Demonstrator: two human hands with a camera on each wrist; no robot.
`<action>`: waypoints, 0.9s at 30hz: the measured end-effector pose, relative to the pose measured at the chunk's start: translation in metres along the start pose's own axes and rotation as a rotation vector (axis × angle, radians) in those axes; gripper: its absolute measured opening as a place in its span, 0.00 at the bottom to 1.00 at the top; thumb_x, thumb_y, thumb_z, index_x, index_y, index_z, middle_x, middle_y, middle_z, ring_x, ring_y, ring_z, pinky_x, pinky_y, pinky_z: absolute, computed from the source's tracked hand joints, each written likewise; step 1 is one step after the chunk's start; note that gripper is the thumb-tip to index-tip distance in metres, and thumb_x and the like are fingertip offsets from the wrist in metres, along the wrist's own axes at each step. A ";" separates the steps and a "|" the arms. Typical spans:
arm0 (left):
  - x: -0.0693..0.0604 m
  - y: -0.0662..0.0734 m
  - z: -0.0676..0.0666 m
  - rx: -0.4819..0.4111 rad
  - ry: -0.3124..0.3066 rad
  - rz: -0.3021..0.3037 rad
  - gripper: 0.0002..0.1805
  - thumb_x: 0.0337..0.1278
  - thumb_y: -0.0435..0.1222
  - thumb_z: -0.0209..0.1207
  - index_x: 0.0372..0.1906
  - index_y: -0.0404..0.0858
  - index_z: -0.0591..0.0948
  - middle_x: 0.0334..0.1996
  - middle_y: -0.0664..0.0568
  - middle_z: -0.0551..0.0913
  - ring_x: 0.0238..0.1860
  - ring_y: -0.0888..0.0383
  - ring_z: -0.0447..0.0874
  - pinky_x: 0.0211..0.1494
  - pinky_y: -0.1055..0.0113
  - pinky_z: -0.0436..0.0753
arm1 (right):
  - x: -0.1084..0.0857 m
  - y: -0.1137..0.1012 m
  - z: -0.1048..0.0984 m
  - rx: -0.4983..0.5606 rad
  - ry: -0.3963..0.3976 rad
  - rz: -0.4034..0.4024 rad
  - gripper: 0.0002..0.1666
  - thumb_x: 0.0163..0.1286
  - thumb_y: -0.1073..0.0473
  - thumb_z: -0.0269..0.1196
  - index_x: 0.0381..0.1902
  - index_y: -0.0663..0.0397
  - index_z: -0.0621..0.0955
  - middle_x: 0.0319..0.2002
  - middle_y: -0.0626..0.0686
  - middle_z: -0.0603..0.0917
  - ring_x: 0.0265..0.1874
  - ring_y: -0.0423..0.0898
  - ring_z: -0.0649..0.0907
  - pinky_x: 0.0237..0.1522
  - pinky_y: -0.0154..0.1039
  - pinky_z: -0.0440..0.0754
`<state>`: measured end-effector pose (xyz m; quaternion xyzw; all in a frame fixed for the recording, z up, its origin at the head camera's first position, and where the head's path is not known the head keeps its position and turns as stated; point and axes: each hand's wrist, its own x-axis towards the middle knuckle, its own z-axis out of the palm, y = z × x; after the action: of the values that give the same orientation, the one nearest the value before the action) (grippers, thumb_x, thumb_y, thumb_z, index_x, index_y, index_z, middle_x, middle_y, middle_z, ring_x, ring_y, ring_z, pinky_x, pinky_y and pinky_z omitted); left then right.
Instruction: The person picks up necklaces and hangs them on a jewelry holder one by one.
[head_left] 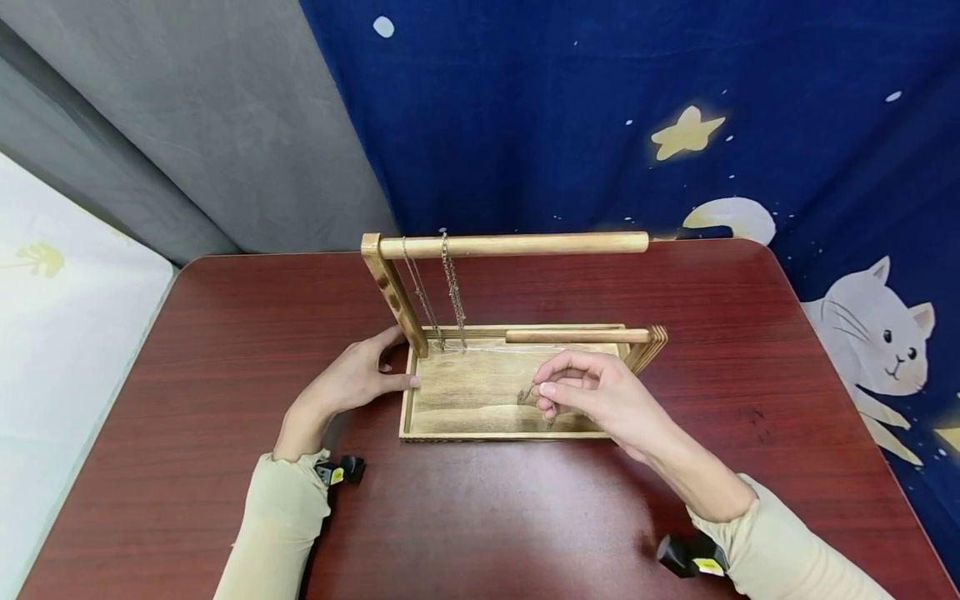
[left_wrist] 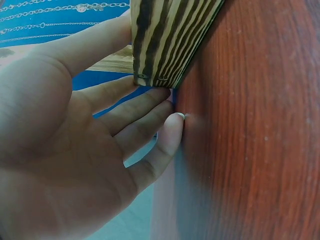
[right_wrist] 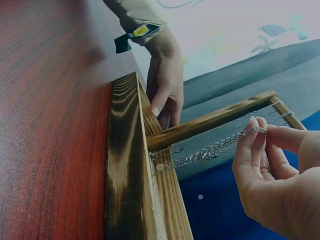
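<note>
A wooden jewelry stand (head_left: 397, 304) has a shallow tray (head_left: 495, 436) as its base, a long upper bar (head_left: 525, 243) and a shorter, lower bar (head_left: 577, 337). Thin chain necklaces (head_left: 453, 292) hang near the left end of the upper bar. My left hand (head_left: 348, 379) holds the tray's left end, thumb on the rim and fingers beside the post; its fingers also show in the left wrist view. Over the right part of the tray, my right hand (head_left: 592, 392) pinches a metal chain (right_wrist: 255, 129) between thumb and fingertips. Part of that chain is hidden by the fingers.
The stand rests on a reddish-brown wooden table (head_left: 225, 333). Behind it hang a grey curtain (head_left: 225, 125) and a blue curtain (head_left: 525, 125) with stars and a white cat. A whitish panel (head_left: 67, 333) borders the table's left side.
</note>
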<state>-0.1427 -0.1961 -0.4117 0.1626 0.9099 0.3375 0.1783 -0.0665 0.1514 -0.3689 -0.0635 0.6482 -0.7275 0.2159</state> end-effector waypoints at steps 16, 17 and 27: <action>0.000 -0.001 0.000 -0.002 -0.003 0.023 0.47 0.54 0.45 0.72 0.76 0.40 0.62 0.69 0.40 0.70 0.64 0.44 0.73 0.66 0.46 0.70 | -0.014 -0.018 -0.003 -0.059 -0.014 -0.074 0.11 0.69 0.67 0.64 0.46 0.70 0.81 0.38 0.62 0.86 0.33 0.45 0.86 0.42 0.45 0.86; 0.000 -0.001 0.000 -0.002 -0.003 0.021 0.46 0.54 0.45 0.72 0.76 0.41 0.63 0.69 0.40 0.70 0.63 0.45 0.75 0.66 0.46 0.70 | -0.014 -0.019 -0.004 -0.065 -0.014 -0.082 0.11 0.68 0.67 0.65 0.46 0.70 0.81 0.37 0.62 0.86 0.33 0.45 0.86 0.42 0.46 0.86; 0.000 -0.001 0.000 -0.004 -0.005 0.010 0.46 0.54 0.46 0.72 0.76 0.42 0.63 0.69 0.41 0.70 0.62 0.45 0.76 0.66 0.46 0.70 | -0.022 -0.025 -0.006 -0.081 -0.005 -0.095 0.10 0.67 0.68 0.65 0.44 0.71 0.81 0.34 0.62 0.86 0.32 0.46 0.87 0.41 0.45 0.86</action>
<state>-0.1428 -0.1968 -0.4128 0.1679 0.9079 0.3397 0.1792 -0.0551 0.1674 -0.3419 -0.1046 0.6728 -0.7098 0.1801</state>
